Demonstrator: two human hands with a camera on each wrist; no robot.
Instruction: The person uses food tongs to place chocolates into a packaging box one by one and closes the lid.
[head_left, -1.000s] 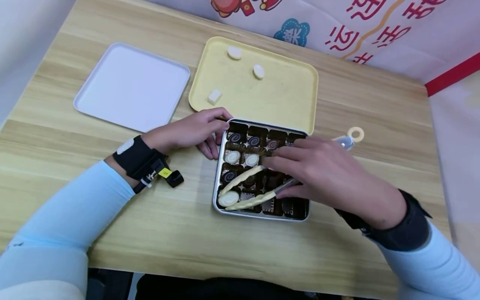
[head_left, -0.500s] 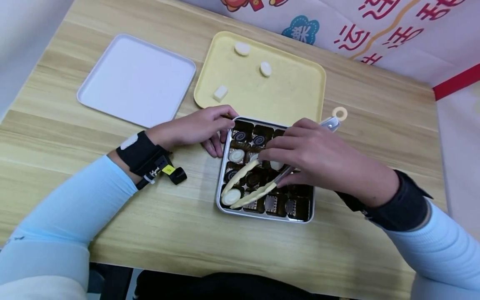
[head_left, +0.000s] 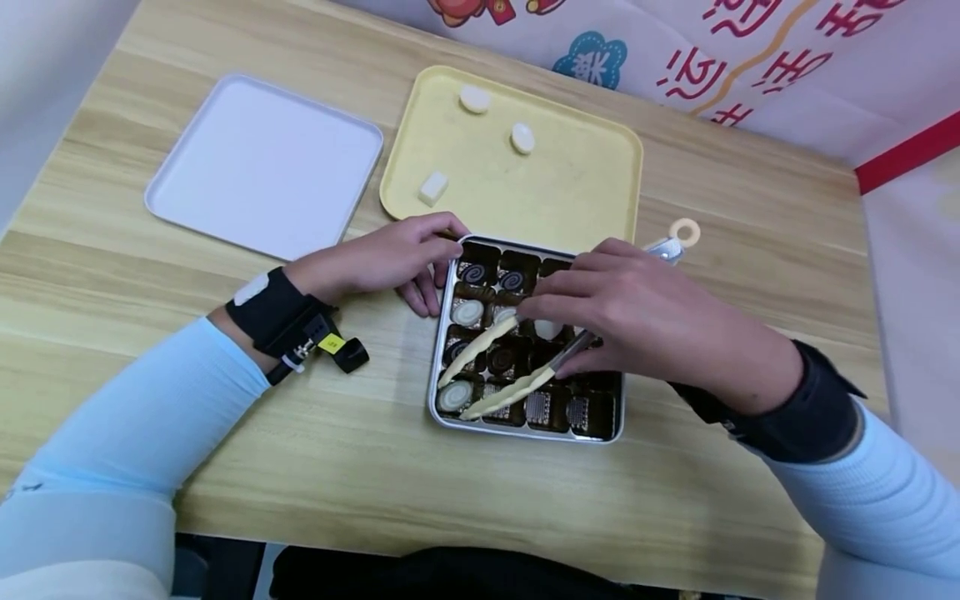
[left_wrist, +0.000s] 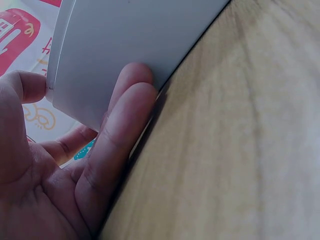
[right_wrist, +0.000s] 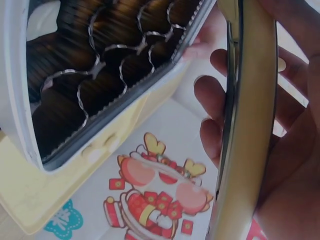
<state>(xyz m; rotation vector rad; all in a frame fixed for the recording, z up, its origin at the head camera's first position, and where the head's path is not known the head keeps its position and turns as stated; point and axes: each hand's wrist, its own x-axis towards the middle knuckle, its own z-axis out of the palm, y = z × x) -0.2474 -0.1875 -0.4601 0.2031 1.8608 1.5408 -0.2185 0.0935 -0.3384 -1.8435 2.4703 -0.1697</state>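
Note:
A square tin [head_left: 621, 417] of dark compartments holds chocolates, some brown with swirls and some whitish. My left hand [head_left: 378, 260] holds its far left corner; in the left wrist view the thumb is at the rim and two fingers lie along the side wall [left_wrist: 105, 55]. My right hand [head_left: 630, 312] grips tongs [head_left: 517, 395] with silver arms and cream tips, over the tin. The tips stand apart on either side of a whitish swirled chocolate [head_left: 454, 397] in the near left compartment. The right hand hides several compartments on the right.
Behind the tin a yellow tray [head_left: 570, 179] bears a white oval piece [head_left: 475, 98], another oval [head_left: 522, 138] and a white block [head_left: 432, 188]. A pale lilac tray [head_left: 262, 167] lies to the left. A printed sheet [head_left: 750, 58] covers the wall behind.
My right hand has moved away from me, tilting the tongs more steeply. The tips have spread slightly around the near left chocolate. The left hand stays at the corner.

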